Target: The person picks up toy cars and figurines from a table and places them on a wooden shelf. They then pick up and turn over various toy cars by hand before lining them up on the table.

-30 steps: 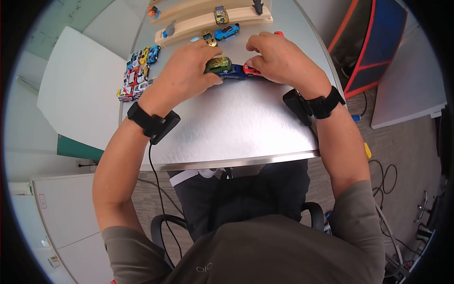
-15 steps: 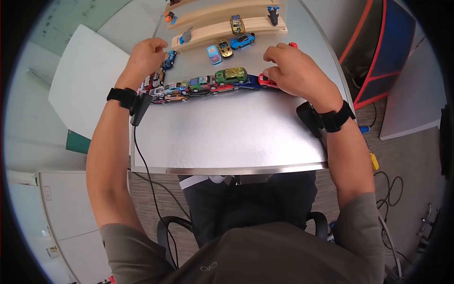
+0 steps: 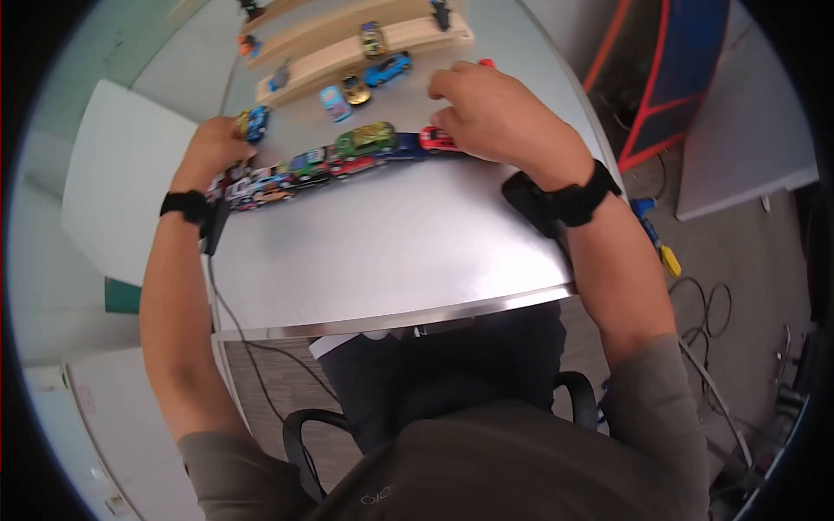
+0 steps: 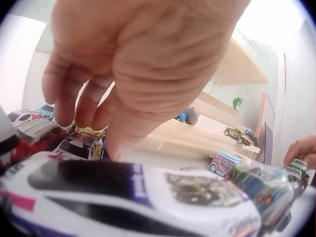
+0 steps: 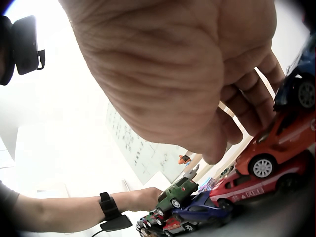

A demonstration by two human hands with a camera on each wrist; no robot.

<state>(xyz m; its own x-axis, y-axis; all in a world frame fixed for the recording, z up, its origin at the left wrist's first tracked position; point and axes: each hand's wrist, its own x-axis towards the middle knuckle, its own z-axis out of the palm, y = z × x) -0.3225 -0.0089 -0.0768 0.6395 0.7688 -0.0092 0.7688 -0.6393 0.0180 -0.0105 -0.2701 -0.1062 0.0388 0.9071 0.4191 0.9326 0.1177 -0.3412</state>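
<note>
My left hand is lowered over a cluster of toy cars at the table's left. In the left wrist view its fingers hang down behind a black-and-white toy car, thumb to the right. A white toy car lies close under that wrist. My right hand hovers by a red toy car, fingers loosely bent. An orange toy car sits on the red car in the right wrist view. Leftward run a blue toy car and a green toy car.
Behind the row stand a light-blue toy car, a gold toy car and a bright blue toy car. A stepped wooden rack at the back holds a yellow patterned car and small animal figures. The metal table's front edge faces me.
My left hand has moved from beside the green car to the cars at the left, then lower among them. The right hand keeps its place by the red car. The head view has shifted.
</note>
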